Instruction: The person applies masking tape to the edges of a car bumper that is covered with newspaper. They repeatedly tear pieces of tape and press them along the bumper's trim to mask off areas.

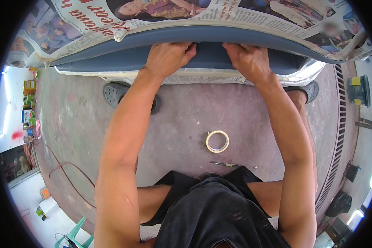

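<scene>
A long blue-grey painted panel (252,36), like part of a vehicle body, curves across the top of the view. Newspaper (219,10) covers the area above it. My left hand (169,58) is closed at the panel's lower edge, with its thumb bent inward. A short gap to the right, my right hand (250,60) is curled at the same edge. The fingertips of both hands are hidden beneath the panel, along with anything they pinch. A second blue-grey surface (213,62) lies below, bordered by pale masking paper (198,77).
On the concrete floor between my legs lie a roll of masking tape (217,141) and a cutter knife (225,164). A red hose (70,163) trails at left, near several cans (29,103). A floor grate (338,111) and a dark bucket (358,91) are at right.
</scene>
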Tool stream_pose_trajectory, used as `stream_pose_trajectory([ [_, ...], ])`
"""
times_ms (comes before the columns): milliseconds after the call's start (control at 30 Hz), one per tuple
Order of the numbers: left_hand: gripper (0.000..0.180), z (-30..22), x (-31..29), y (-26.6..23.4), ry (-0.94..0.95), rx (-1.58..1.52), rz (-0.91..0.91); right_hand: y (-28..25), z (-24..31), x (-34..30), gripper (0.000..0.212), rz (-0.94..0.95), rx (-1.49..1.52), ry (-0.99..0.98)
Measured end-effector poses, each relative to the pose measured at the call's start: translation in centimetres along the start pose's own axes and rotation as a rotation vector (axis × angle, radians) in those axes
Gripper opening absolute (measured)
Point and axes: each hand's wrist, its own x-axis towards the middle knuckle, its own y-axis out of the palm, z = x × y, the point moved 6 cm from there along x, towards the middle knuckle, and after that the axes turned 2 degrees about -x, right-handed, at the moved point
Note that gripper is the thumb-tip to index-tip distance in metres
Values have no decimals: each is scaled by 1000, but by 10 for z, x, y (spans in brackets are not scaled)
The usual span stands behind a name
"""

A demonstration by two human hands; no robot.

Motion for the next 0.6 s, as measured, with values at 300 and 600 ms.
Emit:
stream_pose_trajectory([
  [300, 26, -5, 4, -3, 17, 4, 18, 4, -3, -6, 9, 4, 13, 25],
  [600, 24, -10, 13, -2, 21, 45, 19, 4, -2, 0, 12, 3, -12, 40],
])
